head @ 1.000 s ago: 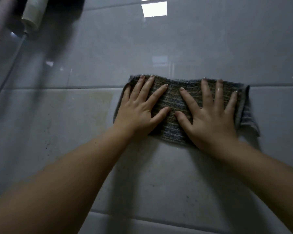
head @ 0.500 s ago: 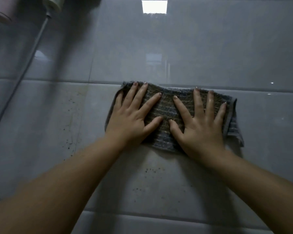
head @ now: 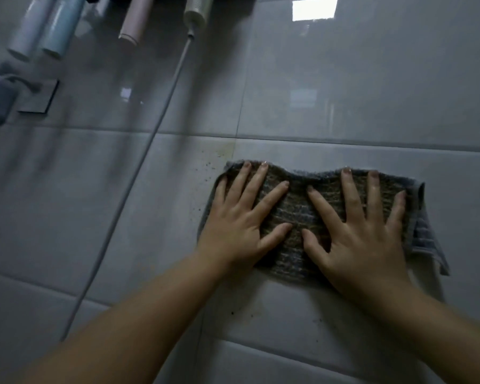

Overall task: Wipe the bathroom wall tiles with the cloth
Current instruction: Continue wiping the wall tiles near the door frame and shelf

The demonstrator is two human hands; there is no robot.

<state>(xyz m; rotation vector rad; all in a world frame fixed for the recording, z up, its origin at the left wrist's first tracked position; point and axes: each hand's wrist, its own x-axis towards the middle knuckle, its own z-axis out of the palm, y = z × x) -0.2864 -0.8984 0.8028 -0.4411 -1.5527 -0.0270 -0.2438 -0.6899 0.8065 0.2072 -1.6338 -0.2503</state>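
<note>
Both hands are flat on the cloth. The left hand (head: 239,225) lies palm down with its fingers straight and spread, pressing the left half of the cloth (head: 297,200) to the wall. Nothing curls round it and nothing pinches it. The right hand (head: 363,239) does the same on the right half, fingers fanned wide. Its thumb angles in toward the left thumb, and the two are close but apart.

Between the hands a strip of cloth shows, grey-brown and ribbed. Its top edge peeks out above the fingertips. Its right end is doubled over, and a blue-grey flap (head: 427,245) hangs loose past the right little finger. The cloth sits just under a horizontal grout line (head: 372,142), right of a vertical joint.

Dark specks (head: 205,167) dot the tile just left of the cloth, and more lie below it near the wrists. There's a faint yellowish stain where the joints cross, above the cloth's left corner.

The tiles (head: 372,79) are pale grey and glossy, with a bright rectangle of light (head: 315,9) reflected near the top. Off to the left a thin grey cord (head: 139,184) runs slantwise down the wall from a whitish handle (head: 197,9). Beside that hangs a pink tube (head: 133,20), then a pale blue one (head: 58,29) and a white one (head: 28,26). At the far left a dark square plate (head: 39,98) is stuck to the tile with something grey bunched by it. I cannot tell what that is.
</note>
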